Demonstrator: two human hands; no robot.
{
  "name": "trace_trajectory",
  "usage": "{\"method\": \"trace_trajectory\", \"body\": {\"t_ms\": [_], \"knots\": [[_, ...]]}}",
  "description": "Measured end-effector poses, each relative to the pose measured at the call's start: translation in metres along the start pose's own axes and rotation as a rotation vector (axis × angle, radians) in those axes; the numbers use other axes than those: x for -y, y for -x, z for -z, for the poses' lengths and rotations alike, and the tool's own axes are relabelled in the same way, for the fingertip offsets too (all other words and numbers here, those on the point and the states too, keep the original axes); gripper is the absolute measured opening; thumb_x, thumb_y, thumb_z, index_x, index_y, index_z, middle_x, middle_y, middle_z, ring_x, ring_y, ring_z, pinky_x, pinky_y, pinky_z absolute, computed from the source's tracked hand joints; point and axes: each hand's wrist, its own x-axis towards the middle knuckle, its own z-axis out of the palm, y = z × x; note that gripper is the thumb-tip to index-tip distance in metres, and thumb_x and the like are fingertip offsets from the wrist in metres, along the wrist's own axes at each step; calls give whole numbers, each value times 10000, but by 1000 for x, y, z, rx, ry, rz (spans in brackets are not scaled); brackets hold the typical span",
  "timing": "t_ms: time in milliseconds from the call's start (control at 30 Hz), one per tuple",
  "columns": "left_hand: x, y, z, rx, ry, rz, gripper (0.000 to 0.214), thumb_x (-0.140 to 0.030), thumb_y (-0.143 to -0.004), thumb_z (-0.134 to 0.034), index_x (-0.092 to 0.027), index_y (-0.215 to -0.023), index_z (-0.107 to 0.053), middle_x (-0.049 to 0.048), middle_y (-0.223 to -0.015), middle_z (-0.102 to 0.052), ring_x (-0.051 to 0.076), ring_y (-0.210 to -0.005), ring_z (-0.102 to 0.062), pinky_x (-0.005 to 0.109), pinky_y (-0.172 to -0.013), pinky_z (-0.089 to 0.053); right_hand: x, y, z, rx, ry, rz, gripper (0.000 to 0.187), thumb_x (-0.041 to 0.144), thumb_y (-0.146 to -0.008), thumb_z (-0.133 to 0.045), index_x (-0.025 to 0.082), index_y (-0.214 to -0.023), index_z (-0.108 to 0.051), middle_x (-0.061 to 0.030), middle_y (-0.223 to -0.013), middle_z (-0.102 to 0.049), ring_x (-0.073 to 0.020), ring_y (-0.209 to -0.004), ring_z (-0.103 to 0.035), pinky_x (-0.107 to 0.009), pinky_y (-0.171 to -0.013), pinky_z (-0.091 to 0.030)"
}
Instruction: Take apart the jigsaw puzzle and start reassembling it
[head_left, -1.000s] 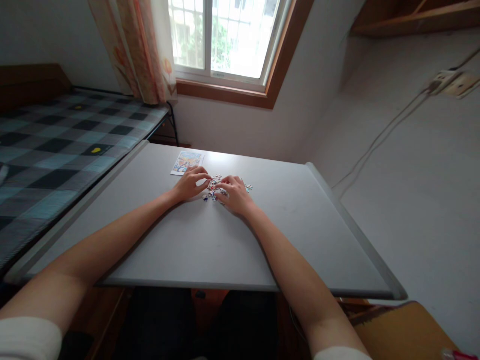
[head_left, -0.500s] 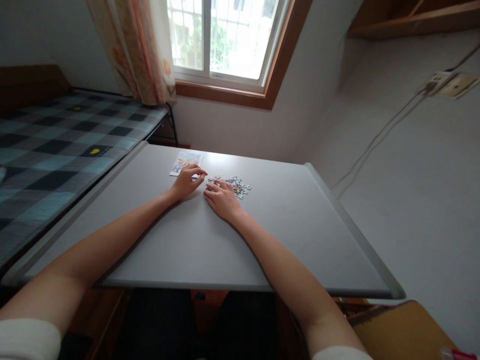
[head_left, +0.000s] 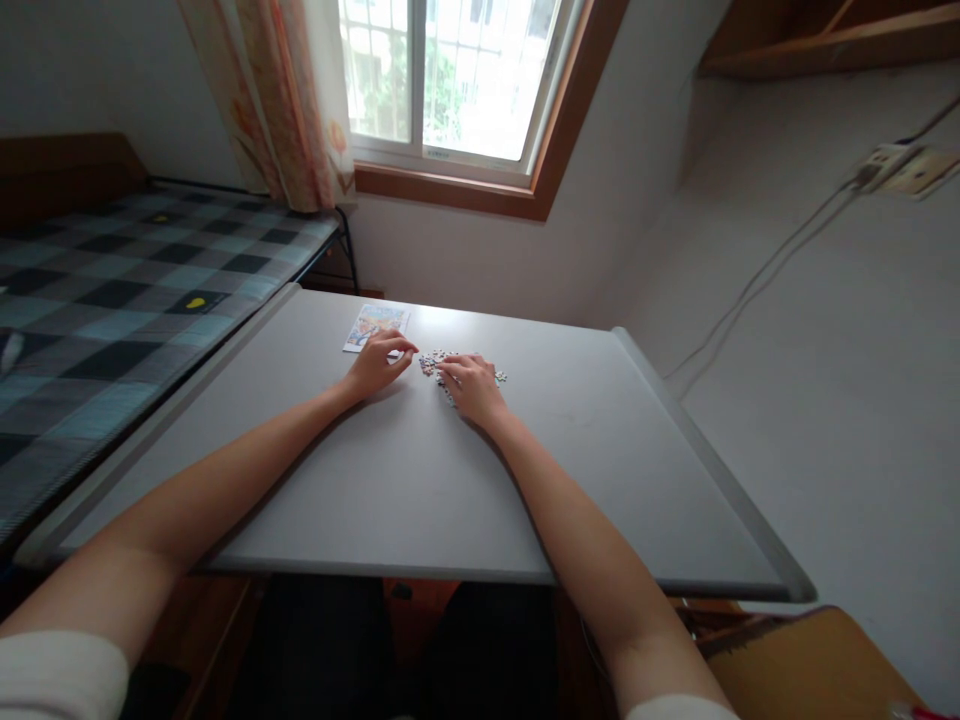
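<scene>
A pile of small jigsaw puzzle pieces (head_left: 430,364) lies on the grey-white table (head_left: 420,500). My right hand (head_left: 472,384) rests palm down over the pile, fingers stretched out and a little apart, covering many of the pieces. Just left of the pile is my left hand (head_left: 379,362), its thumb and forefinger brought together in a pinch. Whatever sits between those fingertips, if anything, is too small to make out. Behind the left hand a printed picture sheet (head_left: 367,322) lies flat, partly hidden by the fingers.
A bed with a checked mattress (head_left: 217,262) stands along the table's left side. Beyond the table are a curtain (head_left: 281,110) and a window (head_left: 480,80). Cables (head_left: 780,258) hang down the right wall from a socket (head_left: 881,165). A yellowish wooden seat (head_left: 810,660) is at lower right.
My right hand has slid right across the pile, uncovering pieces on its left side and covering others. My left hand keeps its pinched pose in nearly the same place.
</scene>
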Motion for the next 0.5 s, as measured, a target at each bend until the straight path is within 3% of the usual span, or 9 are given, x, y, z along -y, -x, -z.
{"method": "trace_trajectory", "body": {"t_ms": [167,300,500], "knots": [[3,0,-1,1,14,1,169,-233,-836,-536,-194,-789,-693,32,-778,-633,175,-780,-575,350,-793,-447,-38,-3,32,-86,53,-320,243,297,-889,-533,225,-1032,-716,-88,-1043,-692,-240,-1001,-579,-388,-883,-384],[3,0,-1,4,12,-3,168,-228,-833,-538,-193,-789,-697,34,-777,-636,179,-782,-578,356,-793,-448,-65,-1,51,-43,38,-548,181,315,-816,-611,221,-922,-723,-51,-934,-721,-205,-895,-626,-351,-835,-417],[3,0,-1,10,11,5,169,-226,-829,-539,-196,-780,-697,30,-765,-636,176,-771,-575,354,-786,-450,-73,3,53,122,-32,-607,244,370,-724,-697,191,-887,-726,-62,-931,-727,-196,-858,-648,-307,-780,-445]]}}
